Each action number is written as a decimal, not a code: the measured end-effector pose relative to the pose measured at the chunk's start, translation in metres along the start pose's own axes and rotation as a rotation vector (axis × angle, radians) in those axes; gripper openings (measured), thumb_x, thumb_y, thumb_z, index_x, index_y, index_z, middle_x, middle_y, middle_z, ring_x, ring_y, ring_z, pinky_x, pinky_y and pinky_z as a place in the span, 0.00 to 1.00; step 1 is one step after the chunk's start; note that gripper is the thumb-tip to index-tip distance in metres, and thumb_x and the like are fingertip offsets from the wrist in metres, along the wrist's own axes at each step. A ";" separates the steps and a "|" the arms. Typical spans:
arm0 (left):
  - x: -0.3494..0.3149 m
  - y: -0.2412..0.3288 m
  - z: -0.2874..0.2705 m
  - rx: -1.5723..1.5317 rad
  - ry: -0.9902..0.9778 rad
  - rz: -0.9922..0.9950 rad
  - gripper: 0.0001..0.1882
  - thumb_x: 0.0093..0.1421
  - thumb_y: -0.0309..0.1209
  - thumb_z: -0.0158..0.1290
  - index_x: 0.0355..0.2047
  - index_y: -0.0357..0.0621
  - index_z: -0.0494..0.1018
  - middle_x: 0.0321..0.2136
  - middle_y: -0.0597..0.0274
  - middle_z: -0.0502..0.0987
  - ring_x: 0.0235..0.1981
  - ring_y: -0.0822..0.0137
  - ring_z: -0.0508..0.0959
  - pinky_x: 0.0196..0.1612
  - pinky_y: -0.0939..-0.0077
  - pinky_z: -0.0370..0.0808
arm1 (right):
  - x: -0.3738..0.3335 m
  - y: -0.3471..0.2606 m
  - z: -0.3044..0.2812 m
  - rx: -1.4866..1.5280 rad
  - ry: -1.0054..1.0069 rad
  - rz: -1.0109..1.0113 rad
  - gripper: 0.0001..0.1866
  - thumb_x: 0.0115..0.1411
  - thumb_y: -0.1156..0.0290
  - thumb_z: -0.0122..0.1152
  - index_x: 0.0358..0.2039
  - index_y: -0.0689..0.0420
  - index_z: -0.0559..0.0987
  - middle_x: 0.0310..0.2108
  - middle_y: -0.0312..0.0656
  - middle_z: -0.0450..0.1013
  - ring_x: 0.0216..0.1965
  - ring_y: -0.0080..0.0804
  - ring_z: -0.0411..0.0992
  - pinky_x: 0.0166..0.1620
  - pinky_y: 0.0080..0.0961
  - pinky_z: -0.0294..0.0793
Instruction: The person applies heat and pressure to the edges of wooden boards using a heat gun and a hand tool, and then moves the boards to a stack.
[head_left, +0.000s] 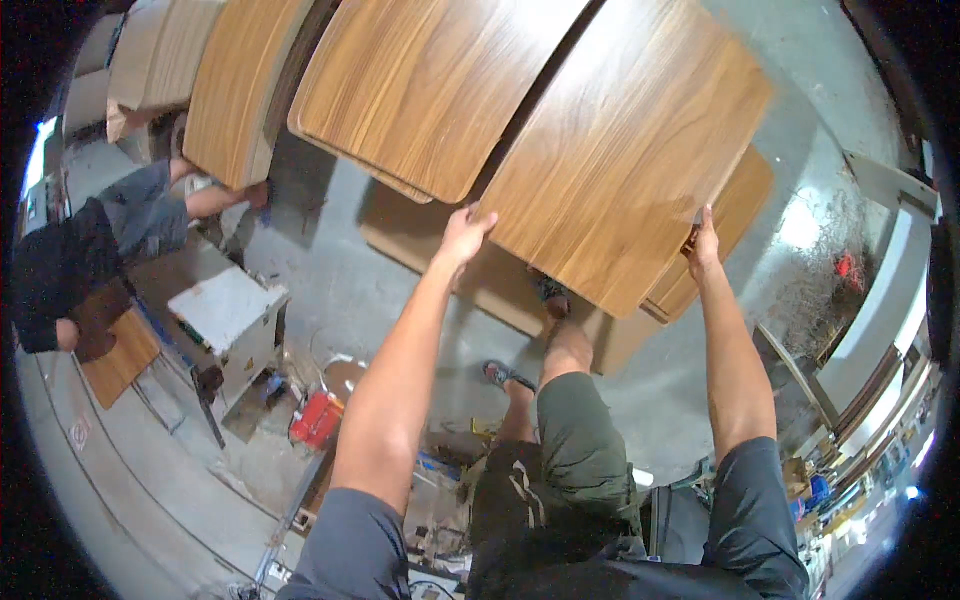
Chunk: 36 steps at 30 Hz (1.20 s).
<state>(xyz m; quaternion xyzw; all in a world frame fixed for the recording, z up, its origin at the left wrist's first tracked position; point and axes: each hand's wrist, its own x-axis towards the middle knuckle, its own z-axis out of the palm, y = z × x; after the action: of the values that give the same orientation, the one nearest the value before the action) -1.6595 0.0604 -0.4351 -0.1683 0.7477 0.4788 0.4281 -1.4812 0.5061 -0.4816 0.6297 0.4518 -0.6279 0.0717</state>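
Note:
A wood-grain board (630,150) with rounded corners lies tilted across the top of a stack in front of me. My left hand (466,238) is closed on its left near edge, with the thumb toward the top face. On the opposite long edge, my right hand (705,243) grips the same board, fingers partly hidden beneath it. Under its right side another wood-grain board (745,220) juts out. To the left, separated by a dark gap, is a second stack of similar boards (430,90). Brown cardboard (490,295) shows under both stacks.
At the far left a co-worker (75,265) in dark clothes stands by a further stack of boards (245,90). A bench-like machine (225,305) and a red case (317,420) are at left. White panels (880,310) lean at right. My foot (555,300) is close to the cardboard.

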 end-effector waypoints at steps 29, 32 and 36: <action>-0.453 -0.115 -0.043 -0.858 0.237 0.252 0.52 0.74 0.74 0.33 0.81 0.43 0.55 0.78 0.52 0.62 0.77 0.56 0.63 0.79 0.53 0.55 | -0.588 -0.098 0.030 -0.191 0.100 -1.175 0.37 0.57 0.30 0.76 0.40 0.58 0.89 0.24 0.41 0.83 0.27 0.28 0.79 0.33 0.34 0.78; -0.533 -0.114 -0.082 -1.027 0.204 0.512 0.54 0.72 0.78 0.28 0.81 0.48 0.54 0.80 0.52 0.59 0.78 0.53 0.60 0.80 0.53 0.51 | -0.686 -0.051 0.038 -0.222 -0.112 -1.349 0.33 0.53 0.34 0.81 0.31 0.56 0.84 0.22 0.41 0.80 0.22 0.33 0.77 0.28 0.36 0.76; -0.623 -0.225 -0.129 -1.599 0.255 0.550 0.49 0.63 0.75 0.53 0.69 0.50 0.73 0.68 0.56 0.75 0.68 0.48 0.73 0.74 0.43 0.64 | -0.805 0.024 0.039 -0.341 -0.472 -1.775 0.29 0.49 0.38 0.81 0.30 0.52 0.81 0.26 0.42 0.79 0.29 0.46 0.80 0.32 0.42 0.78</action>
<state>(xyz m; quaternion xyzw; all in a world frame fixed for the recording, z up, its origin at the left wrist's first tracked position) -1.2129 -0.2581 -0.0414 -0.2848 0.2419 0.9267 -0.0384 -1.3359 0.0809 0.1879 -0.1087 0.8274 -0.4897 -0.2526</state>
